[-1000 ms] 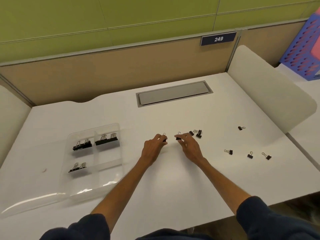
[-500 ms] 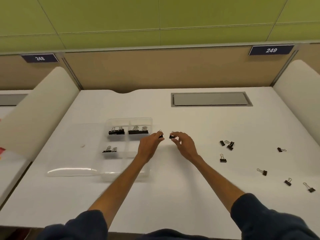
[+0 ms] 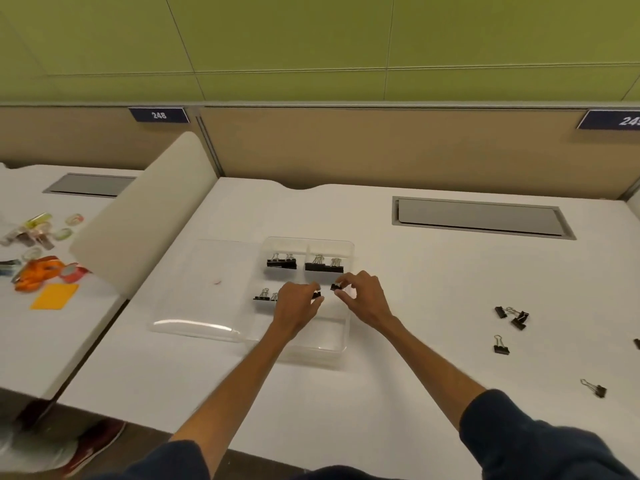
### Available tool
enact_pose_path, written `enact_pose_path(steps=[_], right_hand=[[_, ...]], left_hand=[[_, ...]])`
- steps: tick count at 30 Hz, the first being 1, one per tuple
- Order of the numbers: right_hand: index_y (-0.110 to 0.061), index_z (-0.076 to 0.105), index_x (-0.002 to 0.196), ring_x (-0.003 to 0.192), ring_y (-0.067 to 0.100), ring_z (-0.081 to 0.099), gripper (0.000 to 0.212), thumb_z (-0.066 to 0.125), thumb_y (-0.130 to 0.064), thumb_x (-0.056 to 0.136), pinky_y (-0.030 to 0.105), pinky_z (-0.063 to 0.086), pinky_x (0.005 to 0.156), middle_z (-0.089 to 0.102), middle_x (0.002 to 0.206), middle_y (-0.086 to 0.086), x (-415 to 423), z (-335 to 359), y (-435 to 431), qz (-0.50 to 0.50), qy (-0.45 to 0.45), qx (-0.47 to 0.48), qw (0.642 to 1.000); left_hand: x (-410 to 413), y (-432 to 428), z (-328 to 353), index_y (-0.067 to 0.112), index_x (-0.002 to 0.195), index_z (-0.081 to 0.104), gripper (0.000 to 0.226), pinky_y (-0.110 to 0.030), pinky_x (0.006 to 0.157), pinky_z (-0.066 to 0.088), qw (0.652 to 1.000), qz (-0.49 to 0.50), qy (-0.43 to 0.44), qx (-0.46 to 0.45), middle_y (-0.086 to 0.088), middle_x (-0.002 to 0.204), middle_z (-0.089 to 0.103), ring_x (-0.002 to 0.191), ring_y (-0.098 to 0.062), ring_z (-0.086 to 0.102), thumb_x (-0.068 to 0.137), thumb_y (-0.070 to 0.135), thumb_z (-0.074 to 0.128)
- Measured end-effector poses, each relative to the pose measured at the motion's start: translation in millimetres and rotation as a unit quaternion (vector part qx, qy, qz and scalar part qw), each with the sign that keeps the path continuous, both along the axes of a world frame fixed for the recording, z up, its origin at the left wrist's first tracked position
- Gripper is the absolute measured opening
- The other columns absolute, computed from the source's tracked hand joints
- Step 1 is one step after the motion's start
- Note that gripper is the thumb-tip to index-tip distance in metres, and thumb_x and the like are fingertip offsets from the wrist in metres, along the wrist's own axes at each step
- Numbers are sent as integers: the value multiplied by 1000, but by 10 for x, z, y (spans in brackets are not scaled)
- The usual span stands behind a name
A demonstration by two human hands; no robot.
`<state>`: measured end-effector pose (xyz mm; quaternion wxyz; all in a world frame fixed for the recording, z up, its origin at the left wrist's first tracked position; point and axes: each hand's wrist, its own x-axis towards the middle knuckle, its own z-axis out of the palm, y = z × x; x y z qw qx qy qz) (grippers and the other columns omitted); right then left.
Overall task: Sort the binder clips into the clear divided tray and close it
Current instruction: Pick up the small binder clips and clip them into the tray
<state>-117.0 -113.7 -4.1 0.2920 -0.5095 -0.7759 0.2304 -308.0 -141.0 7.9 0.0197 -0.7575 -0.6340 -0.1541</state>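
Two small clips, one pinched in each of my hands, hang over the tray [image 3: 341, 346]. My left hand [image 3: 298, 306] grips its clip [image 3: 316, 294] between thumb and fingertips; my right hand [image 3: 363, 296] pinches the other clip [image 3: 335, 287] the same way. Three cells already hold bigger clips [image 3: 323, 265], so I judge these belong in the bare near-right cell. I should lower both past the divider before I let go, or they may skip into a neighbour. The open lid [image 3: 204, 289] lies flat to the tray's left. The desk [image 3: 415, 341] is white and smooth, with loose clips [image 3: 501, 345] well off to the right; beige partitions and a green wall stand behind.
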Motion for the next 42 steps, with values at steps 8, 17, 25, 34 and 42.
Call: enact_pose_path(steps=[8, 17, 25, 34, 42], right_hand=[[-30, 69, 96, 89, 12, 52, 13, 62, -36, 88, 32, 36, 91, 69, 81, -16, -284, -47, 40, 69, -91, 39, 993], [-28, 69, 100, 94, 12, 52, 17, 58, -35, 90, 31, 31, 95, 70, 84, -13, -372, -44, 115, 75, -130, 22, 988], [-26, 73, 96, 95, 12, 55, 22, 53, -26, 89, 34, 30, 102, 72, 86, -9, -429, -84, 157, 82, -157, -24, 984], [-19, 76, 87, 92, 14, 60, 33, 47, -7, 79, 33, 34, 100, 74, 88, -7, -361, -48, 165, 76, -94, -9, 993], [-20, 71, 82, 88, 18, 59, 28, 52, -1, 76, 38, 34, 97, 69, 81, -6, -95, -56, 125, -36, -51, 66, 996]], left_hand=[[-184, 60, -12, 25, 98, 69, 28, -32, 102, 22, 998, -33, 16, -58, 5, 81, 72, 81, -10, 64, 93, 46, 52], [-389, 205, 92, 28, 114, 68, 32, -40, 96, 23, 981, -102, 113, -124, 2, 100, 70, 115, -17, 44, 94, 46, 50], [-398, 259, 105, 27, 116, 67, 36, -38, 91, 30, 968, -125, 163, -143, 3, 106, 67, 116, -18, 44, 95, 47, 47], [-335, 269, 85, 14, 87, 67, 40, -37, 82, 35, 983, -104, 119, -98, -3, 89, 67, 100, -22, 51, 102, 34, 36], [-146, 326, 31, 16, 75, 64, 34, -37, 76, 38, 993, -75, 89, -19, 0, 77, 67, 88, -22, 56, 98, 27, 42]])
